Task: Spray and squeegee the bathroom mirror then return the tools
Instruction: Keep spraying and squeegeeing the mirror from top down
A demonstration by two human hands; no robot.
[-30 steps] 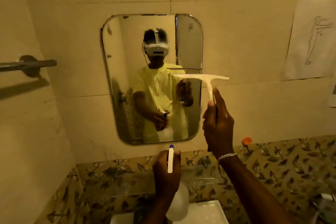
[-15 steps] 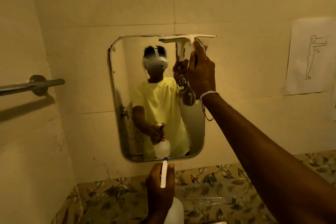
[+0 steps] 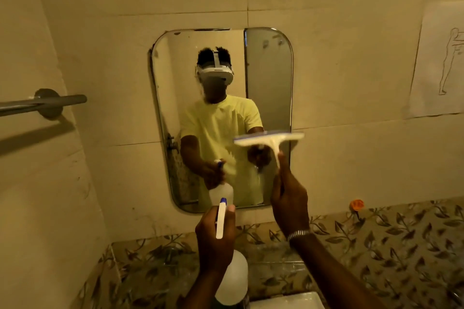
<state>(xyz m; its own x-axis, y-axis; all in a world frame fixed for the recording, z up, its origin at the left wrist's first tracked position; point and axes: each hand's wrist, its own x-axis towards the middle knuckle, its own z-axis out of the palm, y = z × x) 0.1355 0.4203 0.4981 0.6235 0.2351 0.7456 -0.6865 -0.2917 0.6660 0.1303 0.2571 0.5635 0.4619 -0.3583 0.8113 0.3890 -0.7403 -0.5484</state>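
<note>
A rounded rectangular mirror (image 3: pixel 268 78) hangs on the beige tiled wall. My right hand (image 3: pixel 288 198) grips the handle of a white squeegee (image 3: pixel 271 140), whose blade lies level across the mirror's lower right part. My left hand (image 3: pixel 214 241) holds a white spray bottle (image 3: pixel 232 281) by its neck, with the blue-tipped nozzle (image 3: pixel 222 216) pointing up at the mirror's bottom edge. The mirror reflects a person in a yellow shirt holding both tools.
A metal towel bar (image 3: pixel 45 103) juts from the left wall. A paper sketch (image 3: pixel 442 63) is stuck to the wall at right. Leaf-patterned tiles (image 3: pixel 389 238) run below, with a small orange object (image 3: pixel 357 204) on them. A white basin corner (image 3: pixel 288 302) shows at the bottom.
My right hand has drawn the squeegee from the mirror's top right edge down to its lower right part. The left hand with the bottle stays below the mirror.
</note>
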